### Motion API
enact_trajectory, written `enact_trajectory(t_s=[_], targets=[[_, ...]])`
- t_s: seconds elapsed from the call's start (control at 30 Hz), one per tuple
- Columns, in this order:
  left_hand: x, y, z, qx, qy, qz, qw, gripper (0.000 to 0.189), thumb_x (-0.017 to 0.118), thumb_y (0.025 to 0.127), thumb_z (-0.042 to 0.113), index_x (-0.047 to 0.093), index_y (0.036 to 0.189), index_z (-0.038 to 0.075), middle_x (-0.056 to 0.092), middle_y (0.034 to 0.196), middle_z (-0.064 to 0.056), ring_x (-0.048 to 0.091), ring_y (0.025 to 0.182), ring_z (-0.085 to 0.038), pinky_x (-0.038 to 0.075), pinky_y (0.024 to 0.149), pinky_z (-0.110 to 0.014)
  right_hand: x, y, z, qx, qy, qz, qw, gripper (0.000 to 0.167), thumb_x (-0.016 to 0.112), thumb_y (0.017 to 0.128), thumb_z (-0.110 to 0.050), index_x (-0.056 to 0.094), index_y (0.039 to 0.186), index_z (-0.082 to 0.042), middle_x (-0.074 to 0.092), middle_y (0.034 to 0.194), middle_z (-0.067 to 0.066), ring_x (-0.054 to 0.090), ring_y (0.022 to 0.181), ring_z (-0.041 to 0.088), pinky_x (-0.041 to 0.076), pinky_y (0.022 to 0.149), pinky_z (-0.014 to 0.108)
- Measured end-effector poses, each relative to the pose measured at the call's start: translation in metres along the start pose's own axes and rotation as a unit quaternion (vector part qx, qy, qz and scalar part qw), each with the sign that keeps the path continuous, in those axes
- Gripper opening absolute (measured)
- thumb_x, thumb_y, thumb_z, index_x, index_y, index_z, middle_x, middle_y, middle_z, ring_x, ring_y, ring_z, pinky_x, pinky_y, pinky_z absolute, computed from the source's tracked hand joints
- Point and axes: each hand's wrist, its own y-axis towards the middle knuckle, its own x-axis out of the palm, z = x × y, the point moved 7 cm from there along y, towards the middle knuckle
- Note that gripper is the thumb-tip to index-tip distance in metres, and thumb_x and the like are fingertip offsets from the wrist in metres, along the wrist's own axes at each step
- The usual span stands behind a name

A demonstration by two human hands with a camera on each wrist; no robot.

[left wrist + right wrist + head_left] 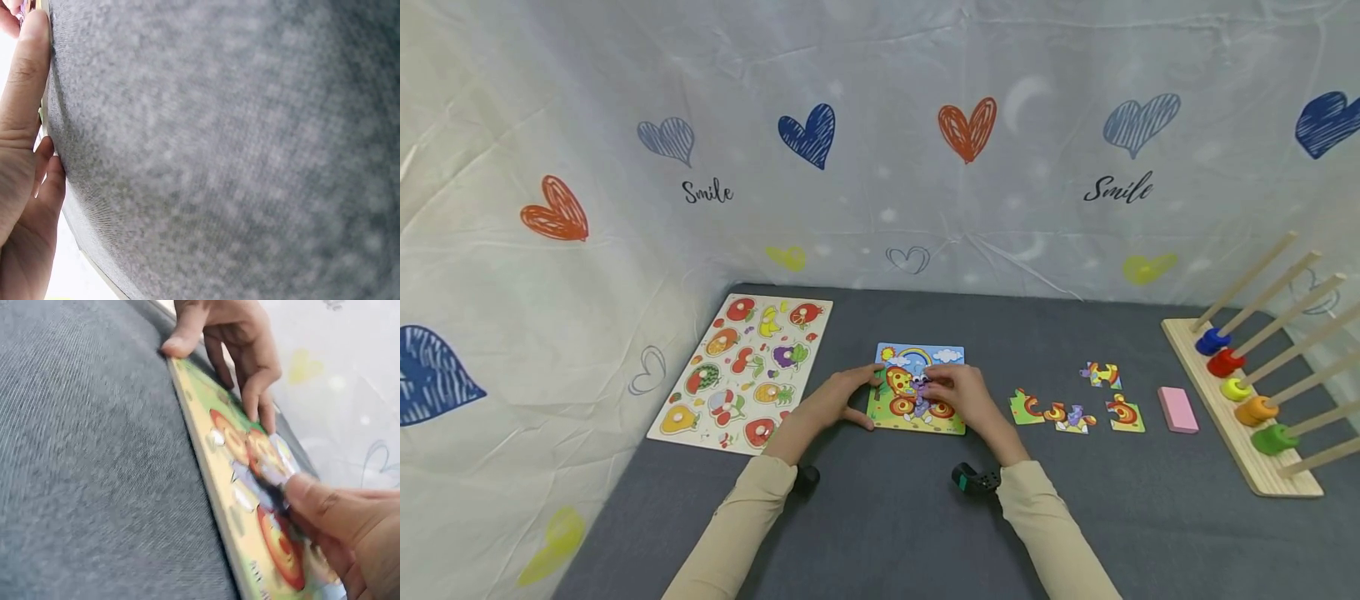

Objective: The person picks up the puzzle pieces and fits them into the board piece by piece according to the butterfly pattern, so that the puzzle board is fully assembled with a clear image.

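Observation:
A butterfly jigsaw puzzle board (917, 423) lies flat on the table in front of the person. At its left side is the left hand (831, 400), the thumb by the near corner and the fingertips resting on the left edge farther back. Over the middle of the board, the right hand (958, 392) pinches a small purple-and-dark puzzle piece (275, 490) between thumb and fingers, close against the picture. Those fingers hide part of the piece. In the left wrist view, the left thumb (25, 81) lies along the board's edge.
Loose puzzle pieces (1126, 414) lie right of the board, with a pink block (1177, 410) beyond them. A wooden peg stand (1255, 442) with coloured rings stands far right. To the left lies a fruit puzzle board (741, 367). A printed curtain (880, 200) hangs behind.

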Motion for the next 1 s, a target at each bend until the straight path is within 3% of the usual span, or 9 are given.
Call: enact_trajectory(t_s=[0.23, 0.4, 0.6, 0.83, 1.0], targets=[[-0.002, 0.000, 0.002, 0.002, -0.002, 0.001, 1.0000, 0.075, 0.085, 0.069, 0.022, 0.052, 0.131, -0.003, 0.051, 0.138, -0.017, 0.041, 0.133, -0.033, 0.034, 0.110, -0.044, 0.003, 0.008, -0.013, -0.020, -0.071, -0.022, 0.9970, 0.024, 0.073, 0.080, -0.002, 0.071, 0.101, 0.010, 0.067, 0.105, 0.025, 0.064, 0.100, 0.037, 0.055, 0.083, 0.043], [-0.001, 0.000, 0.001, 0.001, 0.001, 0.003, 1.0000, 0.073, 0.085, 0.069, 0.023, 0.054, 0.129, -0.003, 0.050, 0.139, -0.017, 0.041, 0.133, -0.033, 0.034, 0.109, -0.043, 0.006, 0.010, -0.017, 0.001, -0.090, -0.031, 0.9955, 0.022, 0.073, 0.079, -0.001, 0.071, 0.099, 0.010, 0.066, 0.106, 0.025, 0.063, 0.101, 0.037, 0.054, 0.085, 0.045], [0.003, 0.002, -0.002, -0.006, 0.003, -0.005, 1.0000, 0.069, 0.085, 0.070, 0.024, 0.056, 0.127, -0.001, 0.047, 0.143, -0.015, 0.041, 0.133, -0.031, 0.034, 0.110, -0.043, 0.006, 0.008, -0.017, 0.033, -0.094, -0.020, 0.9948, 0.007, 0.075, 0.079, -0.001, 0.069, 0.081, 0.002, 0.066, 0.100, 0.020, 0.064, 0.088, 0.029, 0.055, 0.074, 0.039], [0.002, 0.001, -0.003, -0.002, 0.009, -0.002, 1.0000, 0.080, 0.085, 0.069, 0.025, 0.049, 0.135, -0.003, 0.057, 0.132, -0.014, 0.043, 0.132, -0.030, 0.034, 0.109, -0.042, 0.006, 0.002, -0.014, 0.038, -0.091, -0.008, 0.9951, 0.025, 0.075, 0.080, -0.004, 0.072, 0.104, 0.004, 0.067, 0.109, 0.020, 0.067, 0.089, 0.025, 0.057, 0.076, 0.036], [0.002, 0.000, -0.003, -0.001, 0.006, -0.001, 1.0000, 0.080, 0.085, 0.070, 0.025, 0.049, 0.136, -0.002, 0.056, 0.133, -0.014, 0.043, 0.132, -0.030, 0.034, 0.110, -0.043, 0.001, -0.002, -0.009, 0.043, -0.060, 0.013, 0.9972, 0.032, 0.078, 0.079, -0.006, 0.071, 0.109, 0.003, 0.070, 0.091, 0.012, 0.065, 0.074, 0.019, 0.055, 0.066, 0.032]])
